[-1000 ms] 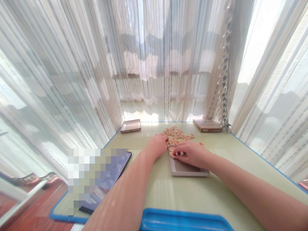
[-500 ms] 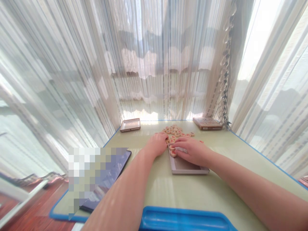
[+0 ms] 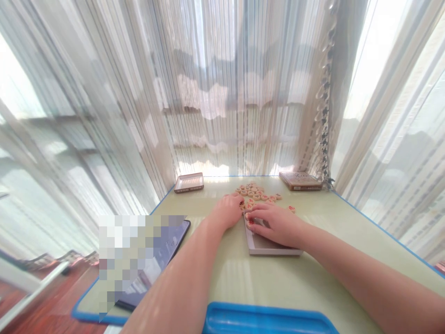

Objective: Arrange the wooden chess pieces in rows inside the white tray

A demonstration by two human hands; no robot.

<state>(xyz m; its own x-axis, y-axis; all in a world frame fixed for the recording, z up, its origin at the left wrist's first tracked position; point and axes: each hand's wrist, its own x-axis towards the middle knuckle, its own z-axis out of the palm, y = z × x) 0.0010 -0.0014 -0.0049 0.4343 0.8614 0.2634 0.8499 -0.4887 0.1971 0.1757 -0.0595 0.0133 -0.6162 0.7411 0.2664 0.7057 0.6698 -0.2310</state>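
Observation:
Round wooden Chinese chess pieces (image 3: 256, 196) with red and dark characters lie in a loose pile beyond my hands. A shallow open box (image 3: 274, 252) with a pale rim lies in front of the pile. My left hand (image 3: 229, 211) is at the box's far left corner, its fingers curled on a chess piece (image 3: 241, 204). Reaching over the box, my right hand (image 3: 274, 221) has its thumb and fingers around a red-marked chess piece (image 3: 251, 223) at the inner left wall. Another piece shows just behind it, and my fingers partly cover both.
A tablet (image 3: 153, 266), partly blurred out, lies on the left of the green table (image 3: 239, 278). At the back stand a shallow box lid (image 3: 188, 183) on the left and a flat box (image 3: 301, 181) on the right. A blue tray (image 3: 267, 317) edges the front.
My right hand has shifted slightly, its fingers closing more over the pieces at the box's left wall. My left hand stays nearly in place. The view has tilted a little.

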